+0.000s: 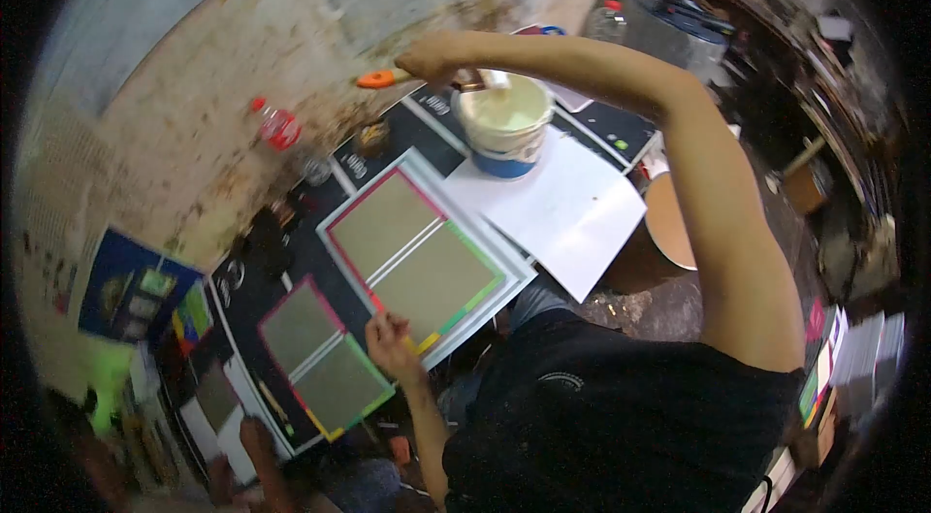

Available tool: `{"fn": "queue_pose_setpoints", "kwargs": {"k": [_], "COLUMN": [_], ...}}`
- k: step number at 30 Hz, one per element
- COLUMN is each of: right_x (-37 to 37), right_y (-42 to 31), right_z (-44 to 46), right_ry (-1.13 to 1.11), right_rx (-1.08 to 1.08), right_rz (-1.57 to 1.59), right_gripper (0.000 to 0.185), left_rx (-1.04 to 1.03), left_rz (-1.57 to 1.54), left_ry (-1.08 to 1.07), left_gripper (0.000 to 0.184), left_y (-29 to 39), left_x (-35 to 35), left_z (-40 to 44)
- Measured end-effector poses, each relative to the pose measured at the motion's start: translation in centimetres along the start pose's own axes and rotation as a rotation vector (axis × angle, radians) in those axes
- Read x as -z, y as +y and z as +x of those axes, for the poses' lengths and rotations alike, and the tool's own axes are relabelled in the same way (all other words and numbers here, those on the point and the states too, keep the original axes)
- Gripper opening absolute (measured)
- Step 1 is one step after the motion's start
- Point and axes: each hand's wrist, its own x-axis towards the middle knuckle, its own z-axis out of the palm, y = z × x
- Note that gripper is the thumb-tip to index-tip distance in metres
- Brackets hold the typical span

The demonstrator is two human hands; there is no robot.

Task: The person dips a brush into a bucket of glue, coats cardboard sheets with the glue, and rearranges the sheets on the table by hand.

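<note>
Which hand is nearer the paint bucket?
The right hand: it holds an orange-handled brush at the open top of the bucket. The left hand is farther off, at the near edge of a taped frame.

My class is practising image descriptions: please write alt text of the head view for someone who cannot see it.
The right hand holds a brush at the mouth of a bucket of pale liquid; the left hand is at the edge of a framed panel. White paper lies by the bucket, and another person's hand shows at lower left.

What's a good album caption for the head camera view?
Right hand holding a brush over a bucket of pale paste, left hand at a colour-edged panel.
</note>
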Motion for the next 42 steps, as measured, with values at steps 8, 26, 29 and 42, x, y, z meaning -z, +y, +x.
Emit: {"fn": "queue_pose_setpoints", "kwargs": {"k": [8, 26, 29, 42], "right_x": [-9.1, -21.1, -23.2, -19.7], "right_y": [-15.8, -21.0, -24.8, -23.6], "right_z": [6.9, -2.6, -3.6, -4.4], "right_ry": [0.378, 0.593, 0.446, 0.652], "right_rx": [0.111, -0.475, -0.499, -0.309], "right_rz": [0.498, 1.621, 1.364, 1.311], "right_gripper": [0.058, 0.028, 0.027, 0.023], "left_rx": [-0.014, -0.049, -0.042, -0.036], "left_rz": [0.308, 0.483, 0.522, 0.383], "left_ry": [0.185, 0.334, 0.372, 0.419], "left_gripper": [0.026, 0.040, 0.046, 0.050], "left_y": [-5.6, -6.3, -7.4, -7.9], "left_x": [-1.3, -0.9, -0.7, 0.2], "left_z": [2.2, 2.5, 2.5, 2.4]}}
